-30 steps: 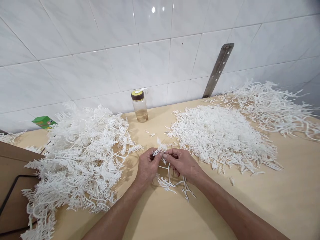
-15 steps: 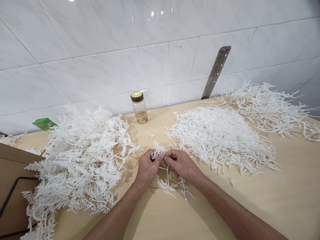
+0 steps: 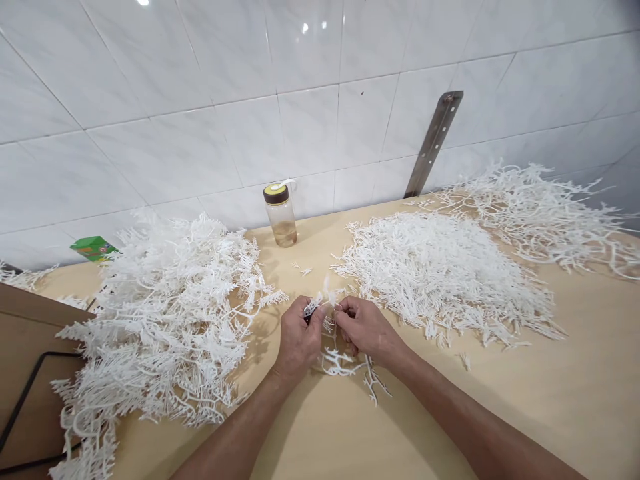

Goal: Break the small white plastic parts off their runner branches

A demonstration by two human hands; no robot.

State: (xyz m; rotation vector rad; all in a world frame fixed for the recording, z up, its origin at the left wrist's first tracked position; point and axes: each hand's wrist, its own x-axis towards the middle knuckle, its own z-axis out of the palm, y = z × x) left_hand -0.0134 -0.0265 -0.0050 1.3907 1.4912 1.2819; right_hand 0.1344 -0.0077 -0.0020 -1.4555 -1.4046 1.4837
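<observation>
Together, left hand [image 3: 299,340] pinched shut on white plastic branch [image 3: 343,364], right hand [image 3: 369,331] curled tight around same branch

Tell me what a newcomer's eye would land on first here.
Heaps of white plastic sprigs dominate the tan table: a tangled heap at left, a flatter heap at right. At centre, the left hand and right hand pinch one small sprig together, and a yellow-lidded bottle stands behind by the tiled wall.
</observation>
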